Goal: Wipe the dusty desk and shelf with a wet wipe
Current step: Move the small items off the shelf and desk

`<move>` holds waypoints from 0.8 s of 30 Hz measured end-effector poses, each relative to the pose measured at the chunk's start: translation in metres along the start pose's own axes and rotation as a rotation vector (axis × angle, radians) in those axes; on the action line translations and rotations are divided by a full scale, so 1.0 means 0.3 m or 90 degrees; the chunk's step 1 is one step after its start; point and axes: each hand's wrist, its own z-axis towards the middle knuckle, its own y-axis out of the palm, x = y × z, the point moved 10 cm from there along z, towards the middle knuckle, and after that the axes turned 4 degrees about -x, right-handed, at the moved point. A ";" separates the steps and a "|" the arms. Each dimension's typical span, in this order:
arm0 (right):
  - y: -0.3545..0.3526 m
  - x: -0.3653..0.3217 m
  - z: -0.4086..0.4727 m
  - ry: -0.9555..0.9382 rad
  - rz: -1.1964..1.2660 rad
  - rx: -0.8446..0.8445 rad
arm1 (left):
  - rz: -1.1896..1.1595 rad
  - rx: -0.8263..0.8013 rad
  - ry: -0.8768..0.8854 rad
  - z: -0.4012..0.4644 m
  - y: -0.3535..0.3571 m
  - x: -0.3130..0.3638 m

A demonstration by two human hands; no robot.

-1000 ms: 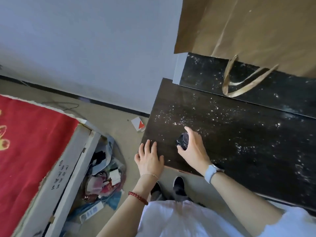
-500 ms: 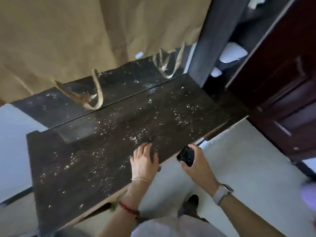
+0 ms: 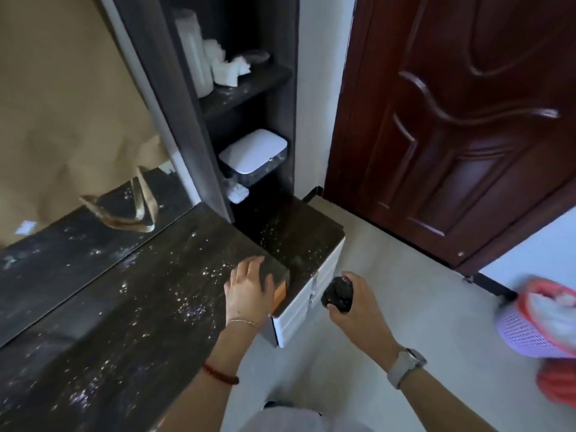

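Currently the left hand lies flat, fingers relaxed, on the right end of the dusty dark worktop, while the right hand is held off its edge over the floor, fingers curled round a dark crumpled wad; whether that is the wet wipe I cannot tell. Beyond the left hand a lower speckled cabinet top adjoins the worktop, and behind it the shelf holds white items, with a brown door to the right.
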 end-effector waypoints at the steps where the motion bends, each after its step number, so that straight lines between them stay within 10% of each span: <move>1: -0.019 0.004 0.039 0.000 0.009 0.003 | 0.003 0.014 0.007 0.050 -0.009 0.021; 24: -0.028 -0.553 1.197 -0.247 -0.080 0.000 | 0.088 0.105 -0.064 0.945 0.035 0.042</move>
